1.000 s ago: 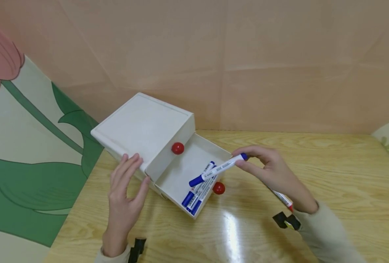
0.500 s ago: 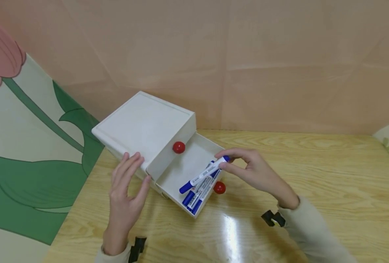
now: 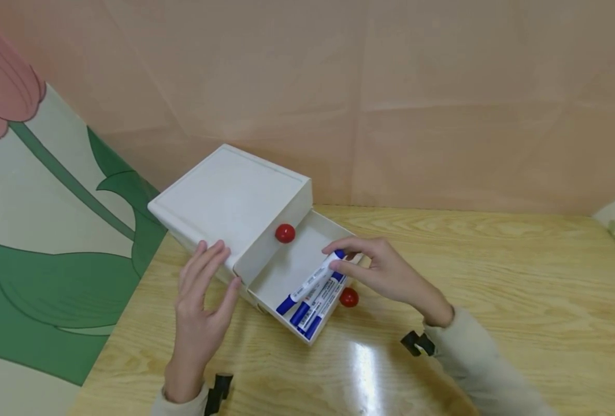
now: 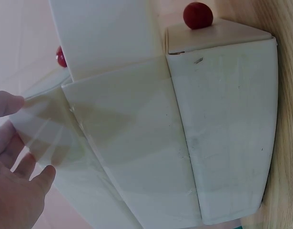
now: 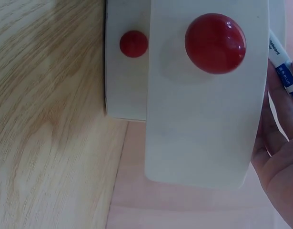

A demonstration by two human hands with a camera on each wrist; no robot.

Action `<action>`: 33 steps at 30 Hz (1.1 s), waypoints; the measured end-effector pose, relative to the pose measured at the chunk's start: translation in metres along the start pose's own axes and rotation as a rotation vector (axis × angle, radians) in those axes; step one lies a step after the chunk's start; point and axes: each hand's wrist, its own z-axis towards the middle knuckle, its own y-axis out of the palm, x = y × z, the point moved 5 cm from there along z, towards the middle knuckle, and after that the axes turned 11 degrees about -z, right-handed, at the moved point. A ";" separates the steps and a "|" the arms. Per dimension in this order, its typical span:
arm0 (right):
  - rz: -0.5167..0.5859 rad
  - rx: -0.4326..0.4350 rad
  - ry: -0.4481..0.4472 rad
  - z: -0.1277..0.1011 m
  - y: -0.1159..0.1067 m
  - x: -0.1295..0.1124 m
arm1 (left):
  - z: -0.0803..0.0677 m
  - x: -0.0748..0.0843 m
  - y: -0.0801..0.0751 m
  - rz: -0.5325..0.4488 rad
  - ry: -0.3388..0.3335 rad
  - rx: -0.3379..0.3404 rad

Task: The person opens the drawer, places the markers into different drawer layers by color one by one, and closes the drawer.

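A white two-drawer box [image 3: 229, 193] stands at the table's back left, its lower drawer [image 3: 292, 271] pulled out. My right hand [image 3: 333, 258] pinches the tail of a blue marker [image 3: 310, 281], which slants down into the drawer over two other blue markers [image 3: 318, 306]. My left hand [image 3: 219, 267] rests with straight fingers on the box's near corner. The left wrist view shows the box's side [image 4: 184, 133] with my left hand [image 4: 15, 176] beside it. In the right wrist view the drawer front's red knob [image 5: 215, 43] is close, and the marker [image 5: 282, 62] lies against my right hand [image 5: 279, 157].
Red knobs mark the upper drawer [image 3: 285, 233] and the open drawer [image 3: 348, 297]. The wooden table [image 3: 495, 289] runs right and toward me. A flower mural wall [image 3: 52, 231] borders the left, a plain pink wall [image 3: 391, 115] the back.
My right hand has moved left and down, bringing the blue marker from above the drawer's right edge into the drawer. My left hand has stayed on the box.
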 end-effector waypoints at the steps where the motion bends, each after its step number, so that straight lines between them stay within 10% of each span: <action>1: -0.001 -0.008 0.003 0.001 0.001 0.000 | 0.000 -0.001 0.000 0.000 -0.015 -0.003; 10: -0.010 -0.056 0.003 0.010 0.011 0.000 | -0.002 -0.003 0.000 -0.002 -0.075 -0.010; 33: -0.070 -0.054 0.142 0.021 0.016 -0.002 | 0.000 0.001 0.000 0.003 0.022 0.006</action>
